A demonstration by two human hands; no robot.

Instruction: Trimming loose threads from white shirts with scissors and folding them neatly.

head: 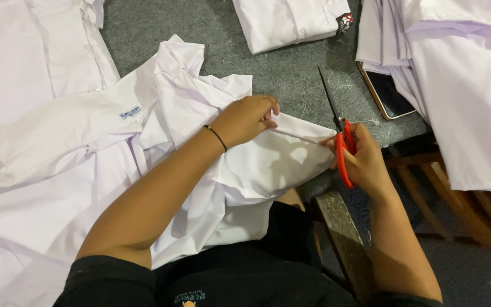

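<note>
**Scissors at the edge of a white shirt**

Grey felt covers the bench (291,74), flecked with loose thread clippings and ringed by white garments. Nearest the person lies a crumpled white shirt (200,142), spread from the bench edge up toward the middle. The left hand (246,118), a thin black band at its wrist, rests on top of the shirt with its fingers (268,108) clenched on a fold of the cloth, pulling a taut edge toward the right. The right hand (365,159) sits just beside that edge, its fingers grasping the red handles of a pair of scissors (339,133); the dark blades point away from the person, up and slightly left, above the grey felt.

Beyond the scissor tips lies a folded white shirt (291,23) with a small dark patch on its sleeve. To the right of the right fingers, a phone (390,94) lies face up, partly tucked under a stack of white shirts (461,85). Left of the left fingers, more white shirts (35,62) lie flat.
</note>
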